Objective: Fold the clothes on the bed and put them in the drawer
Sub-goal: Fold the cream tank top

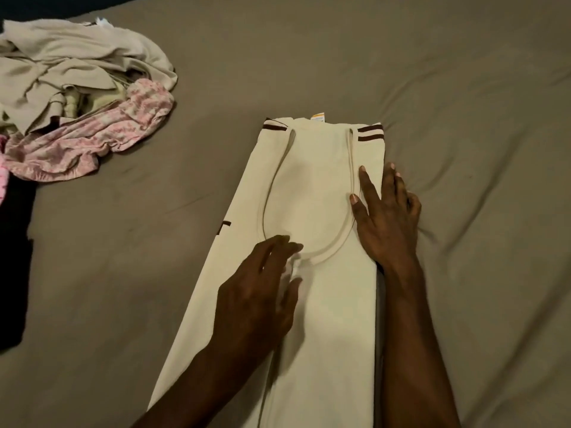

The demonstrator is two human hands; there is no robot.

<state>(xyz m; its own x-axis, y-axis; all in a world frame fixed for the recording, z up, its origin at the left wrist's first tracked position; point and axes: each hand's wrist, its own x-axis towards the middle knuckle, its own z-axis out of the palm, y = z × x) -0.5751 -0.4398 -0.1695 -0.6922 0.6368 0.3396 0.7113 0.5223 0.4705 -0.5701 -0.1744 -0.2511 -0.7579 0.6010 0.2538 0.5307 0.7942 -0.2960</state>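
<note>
Centrally, a taupe bedsheet (432, 72) is shown, on which a cream garment (312, 193) with brown-striped cuffs is laid lengthwise, its sides folded inward. A heap of unfolded clothes (77, 97) is seen at upper left, well apart. The right hand (386, 217) is pressed flat on the garment's right edge, fingers extended; the left hand (262, 291) is spread, fingers relaxed, over its middle, nothing being grasped.

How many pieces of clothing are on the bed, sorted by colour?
Cream with brown stripes: 1, the cream shirt under both hands
Beige: 1 crumpled beige garment, possibly more
Pink patterned: 1, the pink floral garment
Bright pink: 1 scrap at the edge
Black: 1, the black garment
Total: 5 at least
</note>
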